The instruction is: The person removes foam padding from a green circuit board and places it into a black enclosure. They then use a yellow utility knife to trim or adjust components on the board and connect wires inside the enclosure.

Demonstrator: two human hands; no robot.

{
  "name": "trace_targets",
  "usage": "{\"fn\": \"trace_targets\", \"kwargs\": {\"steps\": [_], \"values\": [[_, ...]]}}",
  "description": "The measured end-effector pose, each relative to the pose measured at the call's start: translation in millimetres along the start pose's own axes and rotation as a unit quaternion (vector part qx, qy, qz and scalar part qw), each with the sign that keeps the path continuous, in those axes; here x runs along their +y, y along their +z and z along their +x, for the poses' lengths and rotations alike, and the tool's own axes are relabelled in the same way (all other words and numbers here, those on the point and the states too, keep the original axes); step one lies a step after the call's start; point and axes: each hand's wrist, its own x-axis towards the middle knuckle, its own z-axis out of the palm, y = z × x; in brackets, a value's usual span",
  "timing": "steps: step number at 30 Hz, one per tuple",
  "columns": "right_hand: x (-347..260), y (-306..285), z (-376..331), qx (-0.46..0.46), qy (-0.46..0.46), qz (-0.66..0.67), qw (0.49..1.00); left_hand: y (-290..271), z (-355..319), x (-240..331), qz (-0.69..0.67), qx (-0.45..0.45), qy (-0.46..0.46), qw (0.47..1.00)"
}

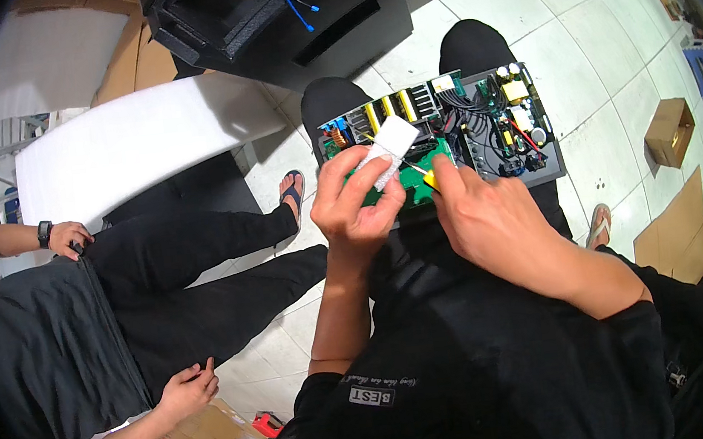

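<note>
Across my knees lies an open electronics module point(548, 166), a grey metal chassis with green circuit boards, yellow-wrapped components and bundled black wires. Above its near left part, my left hand point(359, 195) pinches a small white block point(395, 136) between thumb and fingers; its lower part looks rough, and I cannot tell the material. My right hand point(488, 214) is closed around a screwdriver with a yellow handle point(430, 180). The thin shaft points up and left toward the block. Whether the tip touches the block or passes behind it cannot be made out.
Close on the left sits another person point(55, 336) in black, legs stretched toward me. A black speaker cabinet point(348, 27) with loose blue wires stands ahead, beside a white foam slab point(154, 137). Cardboard sheets point(682, 227) and an open carton point(670, 133) lie on the right.
</note>
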Motion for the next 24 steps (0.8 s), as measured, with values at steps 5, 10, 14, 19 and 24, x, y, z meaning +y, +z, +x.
{"fn": "trace_targets", "kwargs": {"steps": [5,10,14,19,24], "values": [[2.6,2.1,-4.2,-0.019,0.008,-0.007,1.000,-4.2,6.6,9.9,-0.014,-0.017,-0.025,0.999],[-0.8,2.4,-1.1,0.003,0.000,-0.022,1.000,1.3,27.8,16.6,0.054,-0.023,-0.048,0.997],[-7.6,-3.7,3.5,-0.004,-0.013,-0.035,0.999,-1.9,50.9,8.5,0.122,-0.070,0.028,0.990],[-18.4,-22.7,18.2,0.094,-0.070,-0.032,0.993,-26.0,83.7,5.6,0.166,0.048,0.152,0.973],[-22.4,-48.3,36.1,0.139,-0.083,-0.114,0.980,-62.1,119.7,18.9,0.175,0.133,0.134,0.966]]}}
